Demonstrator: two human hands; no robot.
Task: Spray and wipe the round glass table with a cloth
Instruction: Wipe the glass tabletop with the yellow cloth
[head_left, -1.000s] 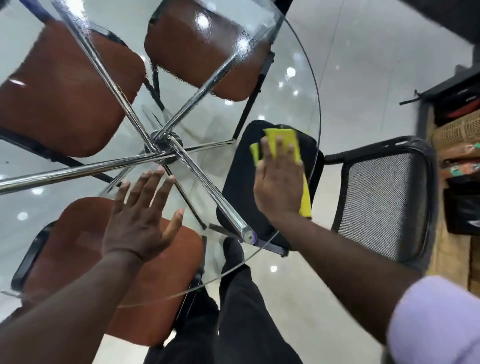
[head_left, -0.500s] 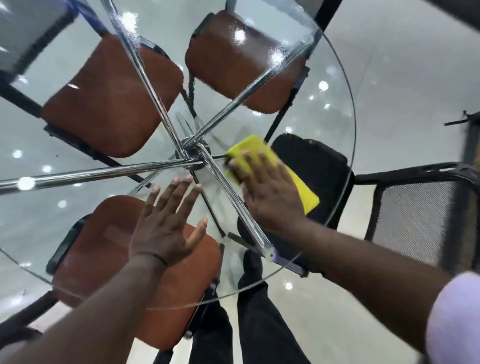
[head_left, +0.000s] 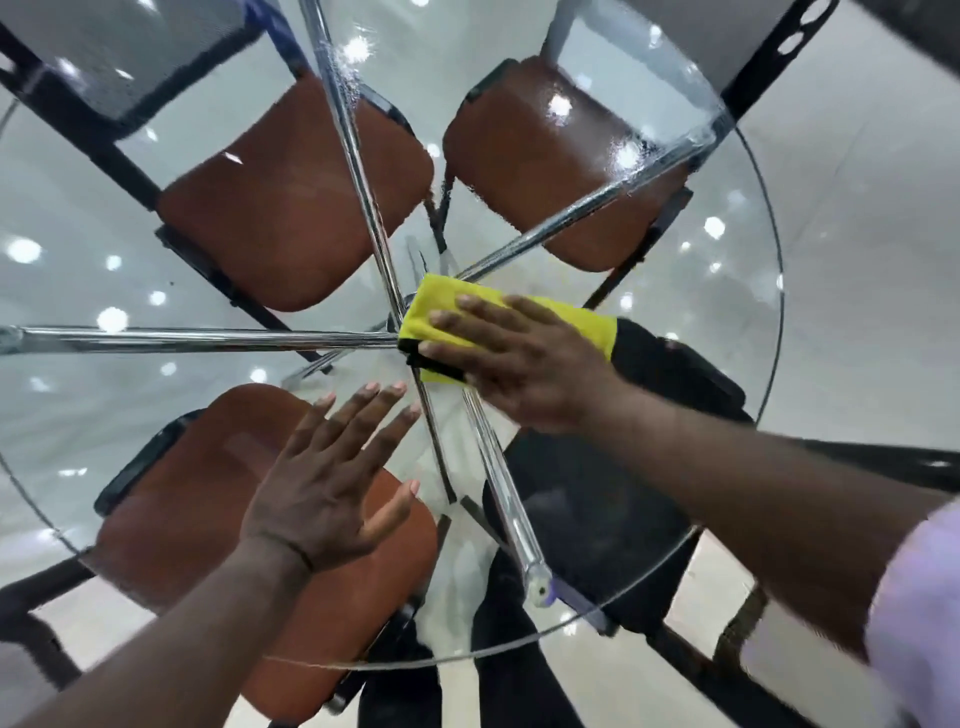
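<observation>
At the centre of the round glass table (head_left: 727, 312), a yellow cloth (head_left: 434, 306) lies flat on the glass, directly over the point where the chrome spokes (head_left: 208, 338) of the underframe meet. The right hand (head_left: 524, 364) presses down on it, palm down and fingers straight and spread. Its grip is open, with no finger curled round the fabric. A black trim shows at the cloth's near-left corner.

The left hand (head_left: 322, 478) lies flat on the near part of the glass with fingers straight, thumb out and grip open, holding nothing. It is near the cloth but does not touch it.

Seen through the glass are three brown seats (head_left: 291, 208), a black seat (head_left: 597, 509) on the right and the person's dark legs (head_left: 509, 649). A pale sleeve (head_left: 919, 597) shows at the lower right. Droplets (head_left: 623, 150) bead on the far part of the glass.

Compared with the earlier frames, the cloth has crossed inward. One second ago it lay close to the right rim over the black seat, and half a second ago it lay between the rim and the hub. It now covers the hub itself. The right hand has stayed flat on it throughout, and the left hand has kept its flat placement on the near side.
</observation>
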